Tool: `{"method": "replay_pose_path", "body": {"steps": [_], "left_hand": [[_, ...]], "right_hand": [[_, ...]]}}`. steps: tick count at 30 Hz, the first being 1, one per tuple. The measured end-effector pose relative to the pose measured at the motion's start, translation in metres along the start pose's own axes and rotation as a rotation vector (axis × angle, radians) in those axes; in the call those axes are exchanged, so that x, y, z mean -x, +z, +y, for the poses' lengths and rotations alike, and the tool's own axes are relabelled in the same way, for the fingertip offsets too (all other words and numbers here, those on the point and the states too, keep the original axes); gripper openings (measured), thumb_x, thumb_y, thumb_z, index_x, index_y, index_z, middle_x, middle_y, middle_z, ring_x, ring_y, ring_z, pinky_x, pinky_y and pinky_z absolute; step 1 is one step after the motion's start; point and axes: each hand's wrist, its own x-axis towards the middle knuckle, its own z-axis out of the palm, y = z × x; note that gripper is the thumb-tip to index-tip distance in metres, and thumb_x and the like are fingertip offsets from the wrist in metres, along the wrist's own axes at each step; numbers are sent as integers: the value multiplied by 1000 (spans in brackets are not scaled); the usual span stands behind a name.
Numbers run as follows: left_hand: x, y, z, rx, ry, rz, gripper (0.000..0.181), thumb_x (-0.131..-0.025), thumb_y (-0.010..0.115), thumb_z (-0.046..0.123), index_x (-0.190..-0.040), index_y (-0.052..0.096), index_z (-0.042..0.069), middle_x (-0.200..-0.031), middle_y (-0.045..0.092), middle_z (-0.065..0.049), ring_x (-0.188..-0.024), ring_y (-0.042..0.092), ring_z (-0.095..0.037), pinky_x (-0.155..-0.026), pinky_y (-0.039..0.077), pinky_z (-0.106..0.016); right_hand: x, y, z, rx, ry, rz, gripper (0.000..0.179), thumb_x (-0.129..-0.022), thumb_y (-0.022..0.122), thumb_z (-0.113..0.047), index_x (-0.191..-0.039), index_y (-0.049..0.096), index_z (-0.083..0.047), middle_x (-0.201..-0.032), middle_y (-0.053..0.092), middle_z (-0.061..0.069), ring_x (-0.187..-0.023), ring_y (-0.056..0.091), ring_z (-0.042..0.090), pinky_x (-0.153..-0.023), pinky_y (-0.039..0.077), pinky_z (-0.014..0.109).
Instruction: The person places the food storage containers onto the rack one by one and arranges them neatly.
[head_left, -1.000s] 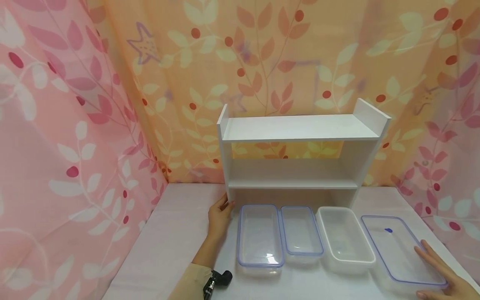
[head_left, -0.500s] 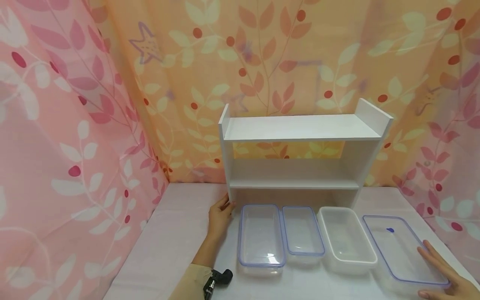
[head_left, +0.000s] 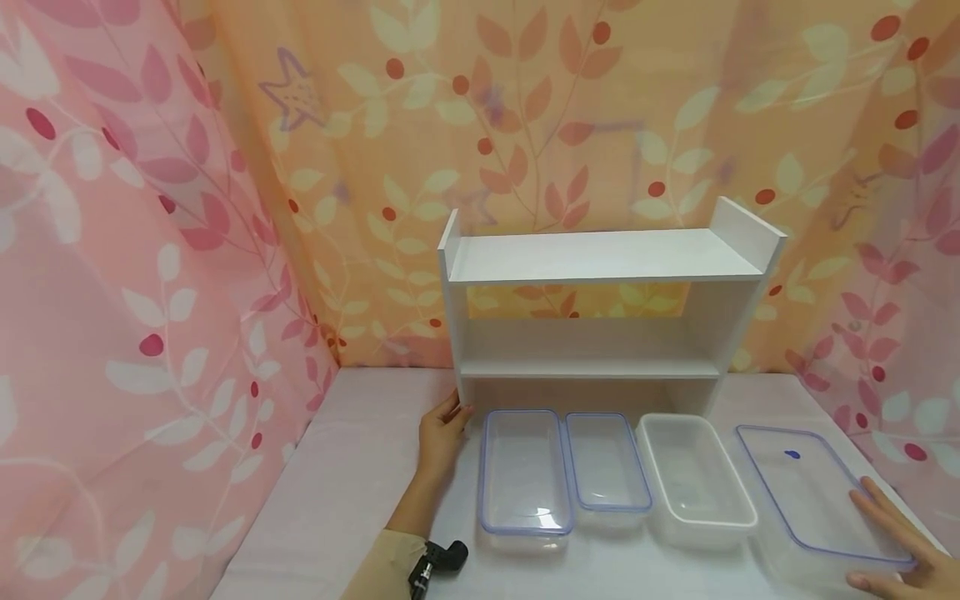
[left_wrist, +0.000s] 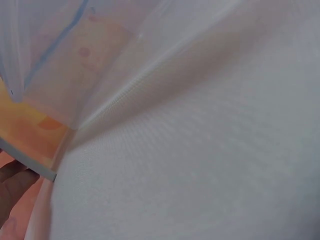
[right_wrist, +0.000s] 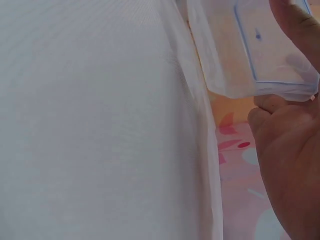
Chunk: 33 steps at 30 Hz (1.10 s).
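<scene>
My left hand (head_left: 441, 437) grips the lower left side panel of a white shelf (head_left: 585, 358), thumb in front. The left wrist view shows its fingers (left_wrist: 17, 184) along the panel's edge (left_wrist: 31, 165). At the far right, my right hand (head_left: 903, 546) holds a clear food container (head_left: 825, 500) by its near end and right side. That container has a blue-rimmed lid with a small blue mark. From the right wrist, my hand (right_wrist: 290, 150) spans the end of the container (right_wrist: 217, 55), thumb on one side and fingers on the other.
Two blue-rimmed clear containers, one larger (head_left: 525, 475) and one smaller (head_left: 609, 462), stand before the shelf. Beside them is a container with a whitish rim (head_left: 697, 475). White cloth covers the table (head_left: 330, 492). Patterned curtains (head_left: 360, 250) hang behind and on both sides.
My right hand has shifted the far-right container slightly to the right, widening the gap beside its neighbour. The left hand keeps its place on the shelf.
</scene>
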Motion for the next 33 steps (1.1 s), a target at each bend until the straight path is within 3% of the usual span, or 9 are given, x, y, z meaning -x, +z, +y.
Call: {"method": "replay_pose_path", "body": {"steps": [2,6,12,14,17,23,27,31,33], "left_hand": [[0,0,1,10,1,-5,44,-90,68,11,-133,58,12,-129,61,-11,-107,64,-23,-56,53,-25],[0,1,2,11,7,-7,44,-90,68,11,-132,58,12,-128,62,-12,-105,64,-24,-54,53,-25],[1,1,5,-5,27,-18,45,-90,68,11,-133,57,8,-131,59,-12,-107,64,-23,-55,52,-23],[1,0,6,-6,34,-21,45,-90,67,11,-134,56,7,-133,58,-13,-108,64,-23,-55,52,-23],[1,0,5,-5,35,-22,45,-90,67,11,-134,55,7,-133,57,-14,-109,63,-23,-57,53,-23],[-5,0,-11,14,11,-18,48,-90,68,12,-135,53,8,-133,57,-14,-113,62,-26,-65,54,-20],[-11,2,-28,16,-4,10,48,-89,70,18,-135,55,14,-132,59,-9,-114,62,-23,-69,57,-30],[-12,2,-33,2,-5,28,47,-88,71,22,-133,58,21,-131,62,-4,-110,64,-16,-71,57,-48],[-12,2,-32,-4,4,32,46,-88,71,22,-132,59,21,-130,62,-4,-108,65,-15,-70,55,-53]], "right_hand": [[-1,1,-2,-39,-28,55,106,-59,69,29,-150,18,6,-164,-3,0,-145,-11,-2,-104,-18,11],[-3,-1,-6,-6,3,125,107,-59,71,28,-150,21,2,-163,0,-7,-144,-10,-5,-104,-17,8],[-6,-8,-11,133,118,123,113,-67,79,12,-155,13,-14,-155,-8,-29,-134,-16,-18,-106,-26,21],[-8,-10,-15,118,93,136,112,-66,77,16,-155,15,-11,-158,-7,-24,-137,-15,-14,-108,-23,22],[-10,-11,-21,61,32,169,109,-62,71,26,-152,20,-4,-161,-1,-15,-142,-10,-7,-104,-14,7],[-15,-13,-34,34,7,201,106,-60,69,30,-151,23,-1,-162,4,-9,-144,-6,-4,-107,-12,7],[-19,-14,-43,24,31,203,105,-63,68,29,-152,22,-4,-162,3,-12,-142,-4,-7,-106,-11,7],[-24,-16,-52,32,67,201,104,-67,68,28,-153,21,-8,-161,2,-16,-141,-4,-10,-105,-10,7],[-26,-17,-56,51,101,193,105,-70,70,23,-154,18,-11,-160,-1,-20,-138,-7,-13,-109,-15,19]]}}
